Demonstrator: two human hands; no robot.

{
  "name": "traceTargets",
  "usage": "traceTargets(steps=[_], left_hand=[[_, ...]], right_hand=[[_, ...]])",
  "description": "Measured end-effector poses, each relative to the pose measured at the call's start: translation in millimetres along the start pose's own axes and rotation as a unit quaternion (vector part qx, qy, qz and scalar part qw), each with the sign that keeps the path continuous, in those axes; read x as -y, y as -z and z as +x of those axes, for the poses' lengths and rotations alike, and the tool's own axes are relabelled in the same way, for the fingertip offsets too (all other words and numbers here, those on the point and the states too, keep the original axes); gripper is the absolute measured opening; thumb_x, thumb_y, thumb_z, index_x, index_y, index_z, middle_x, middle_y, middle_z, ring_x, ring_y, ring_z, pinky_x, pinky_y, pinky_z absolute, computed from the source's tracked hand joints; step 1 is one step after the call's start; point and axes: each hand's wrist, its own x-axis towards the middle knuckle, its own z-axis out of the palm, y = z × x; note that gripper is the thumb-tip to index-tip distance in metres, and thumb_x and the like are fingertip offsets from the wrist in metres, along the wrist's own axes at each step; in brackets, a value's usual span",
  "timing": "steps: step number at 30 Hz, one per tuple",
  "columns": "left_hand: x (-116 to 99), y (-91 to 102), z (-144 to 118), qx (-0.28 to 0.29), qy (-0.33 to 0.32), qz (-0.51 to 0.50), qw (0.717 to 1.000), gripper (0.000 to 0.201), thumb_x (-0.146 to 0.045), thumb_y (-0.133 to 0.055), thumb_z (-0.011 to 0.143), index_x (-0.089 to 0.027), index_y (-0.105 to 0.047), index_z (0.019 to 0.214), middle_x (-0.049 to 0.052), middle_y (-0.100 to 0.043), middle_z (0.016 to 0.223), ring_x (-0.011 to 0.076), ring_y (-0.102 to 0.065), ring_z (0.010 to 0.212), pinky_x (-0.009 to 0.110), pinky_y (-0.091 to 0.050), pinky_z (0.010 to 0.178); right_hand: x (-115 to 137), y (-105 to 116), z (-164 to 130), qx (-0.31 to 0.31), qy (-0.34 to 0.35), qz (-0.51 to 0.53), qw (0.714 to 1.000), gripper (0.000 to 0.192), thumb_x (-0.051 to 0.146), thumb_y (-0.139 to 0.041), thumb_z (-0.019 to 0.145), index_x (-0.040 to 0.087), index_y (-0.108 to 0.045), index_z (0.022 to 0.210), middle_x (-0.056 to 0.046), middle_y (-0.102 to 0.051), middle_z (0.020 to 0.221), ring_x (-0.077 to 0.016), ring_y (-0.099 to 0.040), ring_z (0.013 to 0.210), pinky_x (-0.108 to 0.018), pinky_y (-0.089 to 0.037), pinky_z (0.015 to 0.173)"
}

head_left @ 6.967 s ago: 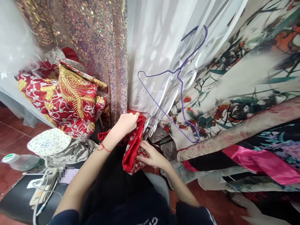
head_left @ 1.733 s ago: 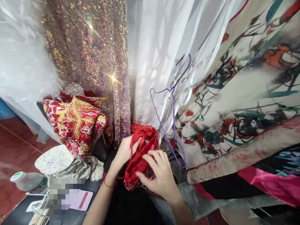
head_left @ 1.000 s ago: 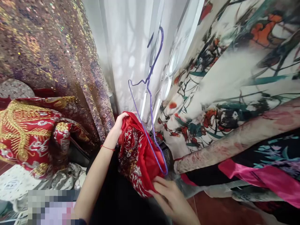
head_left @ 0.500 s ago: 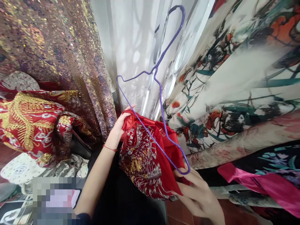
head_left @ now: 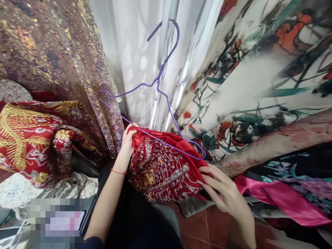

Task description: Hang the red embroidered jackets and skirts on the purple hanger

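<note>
- Red embroidered garment [head_left: 163, 166]: held spread between both hands, directly below the purple wire hanger [head_left: 155, 100], in front of the white curtain [head_left: 137, 52]. The silver and gold stitching faces up.
- Left hand [head_left: 127, 141]: grip closed on the garment's upper left edge, just under the hanger's left shoulder. A thin red cord is seen at the wrist.
- Right hand [head_left: 223, 192]: fingers part open and laid on the garment's lower right edge, below the hanger's right end; whether the cloth is actually pinched cannot be told.
- Hanger: its lower bar is laid across the top of the garment; the hook is raised against the curtain, and what it hangs on is not shown.
- Risk, judged: the raised embroidery could be snagged on the thin wire if the cloth is dragged along the bar.
- Risk, judged: with the right side only lightly held, the smooth cloth could slide off the hanger towards the tiled floor [head_left: 202, 228] below it.
- Risk, judged: the hanger could be tipped if weight is loaded on one shoulder only.
- Risk, judged: the floral printed fabric [head_left: 246, 86], right of the hanger, and the sequin drape [head_left: 64, 52], left of it, are crowded close and could be caught by the wire ends.
</note>
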Motion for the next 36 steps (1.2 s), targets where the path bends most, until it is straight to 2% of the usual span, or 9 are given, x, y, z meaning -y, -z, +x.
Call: traceTargets(steps=[5,10,13,17,21,28,32,36], left_hand=[[-3,-0.9,-6,-0.02,-0.039,0.02,0.999,0.02,-0.024,-0.071,0.059,-0.019,-0.056,0.072,-0.006,-0.055,0.069,0.0052,-0.051,0.06,0.015,-0.043,0.06],[-3,-1.4,-11,-0.025,-0.051,0.047,0.997,0.015,-0.023,-0.069,0.059,-0.019,-0.058,0.069,-0.005,-0.057,0.069,0.0065,-0.05,0.06,0.016,-0.043,0.06],[-4,-2.6,-14,-0.024,-0.042,0.064,0.997,0.015,-0.024,-0.068,0.058,-0.019,-0.059,0.069,-0.004,-0.057,0.07,0.0081,-0.051,0.061,0.018,-0.043,0.061],[-6,-4.8,-17,-0.017,-0.052,0.1,0.994,0.013,-0.027,-0.065,0.061,-0.019,-0.058,0.069,-0.003,-0.058,0.07,0.01,-0.053,0.065,0.02,-0.045,0.066],[-8,-6.3,-19,-0.008,-0.048,0.11,0.993,0.011,-0.025,-0.065,0.06,-0.019,-0.06,0.067,-0.003,-0.057,0.068,0.0102,-0.052,0.065,0.02,-0.043,0.066],[-7,-8.9,-24,-0.021,-0.027,0.134,0.99,0.007,-0.023,-0.062,0.062,-0.019,-0.059,0.067,-0.004,-0.055,0.066,0.0095,-0.046,0.061,0.02,-0.038,0.06],[-5,-12.1,-25,-0.011,-0.024,0.14,0.99,0.005,-0.023,-0.061,0.065,-0.019,-0.059,0.068,-0.004,-0.055,0.067,0.0096,-0.047,0.062,0.02,-0.039,0.062],[-1,-8.9,-23,-0.026,-0.047,0.142,0.988,0.004,-0.02,-0.062,0.068,-0.02,-0.062,0.072,-0.004,-0.057,0.07,0.0098,-0.049,0.064,0.02,-0.04,0.063]], right_hand=[[-16,22,3,0.017,0.003,-0.031,0.999,0.024,0.015,-0.056,0.095,0.024,-0.071,0.112,-0.012,-0.072,0.118,-0.0243,-0.068,0.118,-0.039,-0.061,0.096],[-30,40,16,0.025,0.048,-0.037,0.998,0.026,0.013,-0.056,0.095,0.024,-0.071,0.112,-0.012,-0.073,0.124,-0.0263,-0.062,0.13,-0.044,-0.058,0.105],[-38,48,27,0.034,0.047,-0.006,0.998,0.025,0.015,-0.055,0.096,0.025,-0.073,0.111,-0.011,-0.075,0.122,-0.0261,-0.063,0.13,-0.044,-0.058,0.105],[-46,54,38,0.032,-0.009,0.024,0.999,0.024,0.025,-0.054,0.099,0.024,-0.077,0.106,-0.012,-0.072,0.129,-0.0242,-0.071,0.118,-0.037,-0.06,0.099],[-54,53,44,0.016,-0.012,0.071,0.997,0.022,0.029,-0.057,0.099,0.026,-0.078,0.105,-0.01,-0.073,0.128,-0.0227,-0.073,0.112,-0.033,-0.061,0.095],[-61,41,64,0.031,-0.029,0.139,0.989,0.026,0.037,-0.057,0.099,0.026,-0.08,0.095,-0.011,-0.071,0.132,-0.0264,-0.072,0.115,-0.041,-0.06,0.098],[-58,38,77,-0.016,-0.027,0.168,0.985,0.026,0.039,-0.058,0.097,0.024,-0.078,0.091,-0.012,-0.072,0.129,-0.026,-0.074,0.106,-0.04,-0.062,0.088],[-45,26,93,-0.018,-0.08,0.135,0.987,0.02,0.033,-0.056,0.099,0.023,-0.072,0.093,-0.009,-0.077,0.105,-0.022,-0.073,0.096,-0.035,-0.058,0.087]])
